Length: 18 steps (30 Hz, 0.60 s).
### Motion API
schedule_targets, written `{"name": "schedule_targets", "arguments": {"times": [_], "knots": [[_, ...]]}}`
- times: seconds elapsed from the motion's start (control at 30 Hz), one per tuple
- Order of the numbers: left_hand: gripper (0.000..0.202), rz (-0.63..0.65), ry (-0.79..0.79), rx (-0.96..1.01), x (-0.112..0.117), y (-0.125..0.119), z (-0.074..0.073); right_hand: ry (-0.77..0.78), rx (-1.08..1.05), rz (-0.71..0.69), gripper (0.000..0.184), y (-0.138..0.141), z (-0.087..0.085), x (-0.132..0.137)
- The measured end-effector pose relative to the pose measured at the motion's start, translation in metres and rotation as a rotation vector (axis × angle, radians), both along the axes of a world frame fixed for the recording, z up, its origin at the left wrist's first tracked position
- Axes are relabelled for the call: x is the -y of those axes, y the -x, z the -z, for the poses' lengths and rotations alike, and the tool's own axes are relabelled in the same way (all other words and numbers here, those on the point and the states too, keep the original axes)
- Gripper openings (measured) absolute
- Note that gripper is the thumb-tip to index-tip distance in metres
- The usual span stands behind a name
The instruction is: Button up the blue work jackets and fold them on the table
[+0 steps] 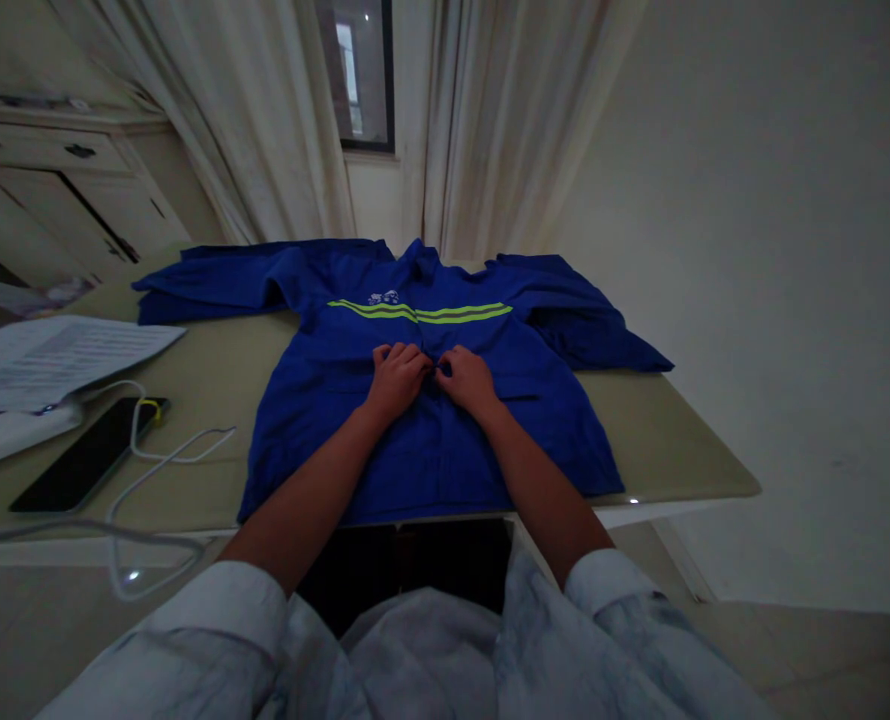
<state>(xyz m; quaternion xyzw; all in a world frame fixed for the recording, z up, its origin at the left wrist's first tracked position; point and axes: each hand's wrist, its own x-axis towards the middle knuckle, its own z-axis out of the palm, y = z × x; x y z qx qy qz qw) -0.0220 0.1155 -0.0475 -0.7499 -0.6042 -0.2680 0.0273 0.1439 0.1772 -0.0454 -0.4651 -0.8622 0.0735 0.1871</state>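
A blue work jacket [490,460] with yellow-green stripes across the chest lies spread out, front side up, on the table. Its sleeves reach out to both sides, and a small white print sits above the left stripe. My left hand [400,375] pinches the jacket's front placket near the middle, below the stripes. Close beside it, my right hand [466,378] pinches the other side of the same front opening. Both sets of fingertips almost meet there. Whatever small fastening lies between them is too small and dark to make out.
On the left of the table [685,450] lie a dark phone [85,455], a white cable [167,455], a white device [21,435] and printed paper [62,350]. Curtains [280,120] and a cabinet [77,180] stand behind; a wall [775,250] is at the right.
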Motion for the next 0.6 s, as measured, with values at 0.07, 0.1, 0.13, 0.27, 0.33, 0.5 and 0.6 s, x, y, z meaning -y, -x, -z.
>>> {"name": "schedule_targets", "arguments": {"times": [0.07, 0.1, 0.13, 0.27, 0.33, 0.5, 0.6], "knots": [[0.026, -0.001, 0.002, 0.004, 0.000, 0.000, -0.001, -0.031, 0.043, 0.007, 0.015, 0.003, 0.000, 0.003], [0.025, -0.003, 0.006, 0.008, 0.000, 0.000, -0.001, -0.044, 0.062, 0.012, 0.015, 0.005, 0.000, 0.004], [0.025, -0.004, 0.010, 0.011, -0.001, 0.000, 0.000, -0.053, 0.076, 0.016, 0.016, 0.006, 0.001, 0.004], [0.024, -0.017, 0.005, 0.004, -0.001, 0.000, 0.001, -0.028, 0.045, 0.033, 0.015, 0.007, 0.002, 0.002], [0.021, -0.034, 0.013, 0.012, -0.001, -0.001, 0.002, 0.013, -0.004, 0.040, 0.014, 0.005, 0.002, -0.001], [0.020, -0.077, 0.053, 0.069, 0.000, -0.003, 0.003, 0.076, -0.118, 0.019, 0.009, 0.001, 0.004, -0.006], [0.017, -0.089, 0.077, 0.068, 0.000, -0.004, 0.003, 0.071, -0.179, -0.013, 0.007, -0.001, 0.006, -0.008]]}}
